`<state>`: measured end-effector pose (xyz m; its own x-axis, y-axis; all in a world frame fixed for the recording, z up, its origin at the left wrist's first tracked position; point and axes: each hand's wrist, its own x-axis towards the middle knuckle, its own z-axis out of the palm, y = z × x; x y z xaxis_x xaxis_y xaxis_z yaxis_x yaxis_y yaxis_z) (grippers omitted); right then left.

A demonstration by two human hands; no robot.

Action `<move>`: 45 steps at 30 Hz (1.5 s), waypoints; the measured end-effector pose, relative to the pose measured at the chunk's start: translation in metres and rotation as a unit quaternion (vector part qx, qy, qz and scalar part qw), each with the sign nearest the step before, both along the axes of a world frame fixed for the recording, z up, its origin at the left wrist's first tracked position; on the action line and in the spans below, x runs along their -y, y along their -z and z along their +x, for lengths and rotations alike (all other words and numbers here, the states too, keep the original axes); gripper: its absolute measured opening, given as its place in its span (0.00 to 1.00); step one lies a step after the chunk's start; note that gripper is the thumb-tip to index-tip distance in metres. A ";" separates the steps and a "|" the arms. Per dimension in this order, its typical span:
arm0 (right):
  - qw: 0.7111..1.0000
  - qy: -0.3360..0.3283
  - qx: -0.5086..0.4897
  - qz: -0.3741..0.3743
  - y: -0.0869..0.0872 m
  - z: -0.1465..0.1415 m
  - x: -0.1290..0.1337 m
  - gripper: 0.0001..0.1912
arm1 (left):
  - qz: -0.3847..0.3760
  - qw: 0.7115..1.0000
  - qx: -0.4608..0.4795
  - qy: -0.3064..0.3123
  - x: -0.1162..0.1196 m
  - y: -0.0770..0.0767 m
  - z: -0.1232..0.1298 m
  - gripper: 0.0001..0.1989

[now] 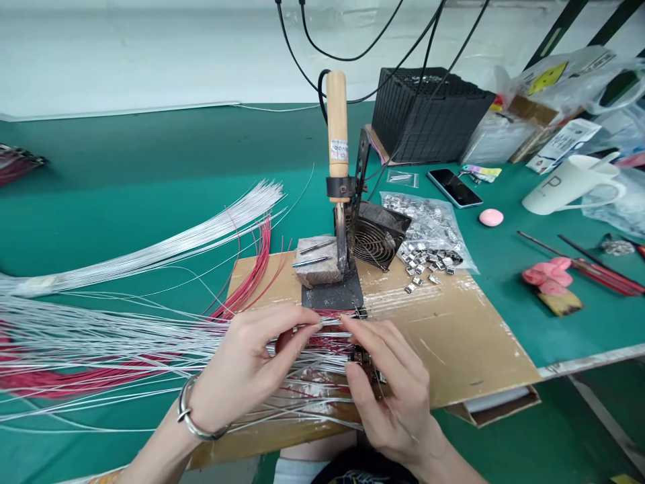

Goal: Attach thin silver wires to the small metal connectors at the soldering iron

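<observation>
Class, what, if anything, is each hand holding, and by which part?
The bare left hand appears to pinch a thin white wire, seemingly near its picture-right end; whether the right hand holds anything cannot be told.

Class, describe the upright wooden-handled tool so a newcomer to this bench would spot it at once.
On the green table, find the cardboard sheet under the left hand and right hand. Beyond the hands, left of the black fan, a wooden-handled tool stands upright in a dark clamp. Its tall, pale handle sets it apart from the fan and low grey block.
</observation>
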<state>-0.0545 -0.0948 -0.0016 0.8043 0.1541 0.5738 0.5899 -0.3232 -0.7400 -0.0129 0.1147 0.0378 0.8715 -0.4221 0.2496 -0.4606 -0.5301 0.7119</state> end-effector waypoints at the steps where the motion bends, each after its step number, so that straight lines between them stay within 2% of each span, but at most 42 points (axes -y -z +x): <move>1: 1.000 -0.002 -0.001 0.003 0.000 0.000 0.000 0.29 | -0.001 1.000 -0.002 0.001 0.000 0.000 0.000 0.06; 5: 0.999 0.004 -0.031 0.024 -0.003 0.001 0.002 0.25 | 0.000 1.000 -0.020 0.007 0.002 -0.004 -0.001 0.06; 8: 0.996 0.012 -0.085 0.037 -0.008 0.005 0.007 0.18 | 0.004 0.998 -0.053 0.020 0.003 -0.010 -0.002 0.07; 12: 0.989 -0.031 -0.137 0.045 -0.013 0.010 0.012 0.07 | -0.010 0.988 -0.142 0.055 0.003 -0.020 0.000 0.10; 17: 0.980 -0.067 -0.169 0.077 -0.015 0.011 0.011 0.17 | -0.096 0.953 -0.278 0.065 0.002 -0.022 0.003 0.13; 22: 0.980 -0.074 -0.175 0.065 -0.020 0.012 0.007 0.14 | -0.119 0.944 -0.302 0.057 0.007 -0.018 0.002 0.12; 27: 0.987 -0.032 -0.148 0.050 -0.021 0.014 0.002 0.14 | -0.098 0.945 -0.309 0.042 0.011 -0.013 0.000 0.13; 32: 0.997 0.021 -0.060 0.040 -0.014 0.010 0.002 0.11 | -0.145 0.937 -0.316 0.034 0.020 -0.009 -0.002 0.12; 34: 0.993 0.062 -0.069 0.071 -0.010 0.009 0.005 0.11 | -0.159 0.936 -0.313 0.029 0.023 -0.012 -0.002 0.12; 37: 0.975 0.113 -0.142 0.128 -0.008 0.008 0.012 0.12 | -0.171 0.933 -0.315 0.017 0.024 -0.015 -0.001 0.12; 39: 0.967 0.095 -0.190 0.143 -0.010 0.010 0.016 0.13 | -0.178 0.931 -0.320 0.012 0.023 -0.015 -0.001 0.12; 41: 0.965 0.043 -0.216 0.142 -0.013 0.011 0.018 0.13 | -0.178 0.930 -0.321 0.011 0.022 -0.014 -0.002 0.12; 45: 0.962 -0.020 -0.238 0.135 -0.020 0.012 0.014 0.08 | -0.172 0.934 -0.311 0.017 0.025 -0.013 -0.002 0.12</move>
